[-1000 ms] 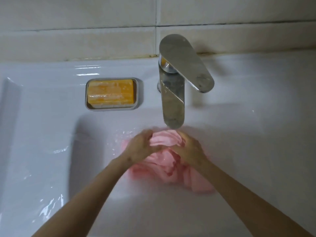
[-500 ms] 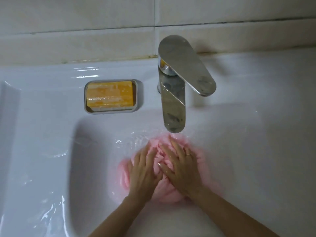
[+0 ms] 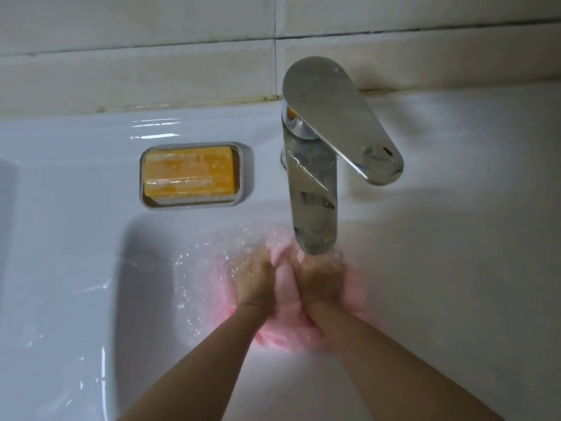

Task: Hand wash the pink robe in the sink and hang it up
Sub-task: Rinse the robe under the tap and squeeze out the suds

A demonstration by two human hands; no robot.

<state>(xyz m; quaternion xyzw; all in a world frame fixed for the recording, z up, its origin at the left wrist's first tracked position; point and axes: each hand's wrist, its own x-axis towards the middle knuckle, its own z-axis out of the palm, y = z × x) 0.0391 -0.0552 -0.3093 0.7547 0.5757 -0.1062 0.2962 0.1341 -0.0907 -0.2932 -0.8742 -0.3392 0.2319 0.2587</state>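
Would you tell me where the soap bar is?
Head view: the orange soap sits in its dish on the sink ledge, left of the faucet.

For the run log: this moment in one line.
step: wash; left grip: holds pink robe; right grip: same; where: sink, under faucet

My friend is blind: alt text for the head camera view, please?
A person's left hand and right hand grip a wet pink robe in a white sink under a chrome faucet, water splashing. An orange soap bar sits in a grey dish beside the faucet.
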